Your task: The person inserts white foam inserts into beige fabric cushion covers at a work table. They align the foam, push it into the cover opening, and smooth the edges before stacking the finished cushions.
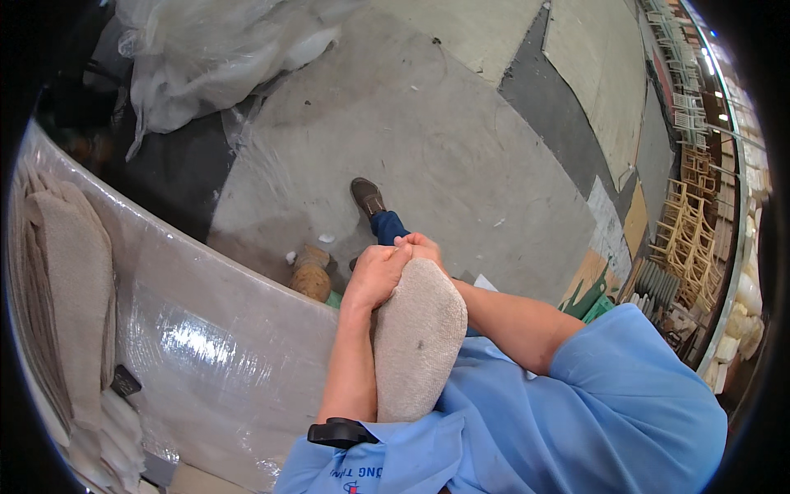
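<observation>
A beige fabric cushion piece is pressed against my chest, its rounded end pointing away from me. My left hand grips its far left edge, fingers curled over the fabric. Touching it at the far tip is my right hand, closed on the same end of the cushion piece. Both forearms run along the piece's two sides. My blue shirt fills the lower right. Below the hands, one brown shoe and a blue trouser leg show on the floor.
A table wrapped in clear plastic stands at my left, with a stack of beige fabric pieces on it. Crumpled plastic sheeting lies at the top left. Wooden chair frames are stacked at the right. A brown roll sits by the table edge.
</observation>
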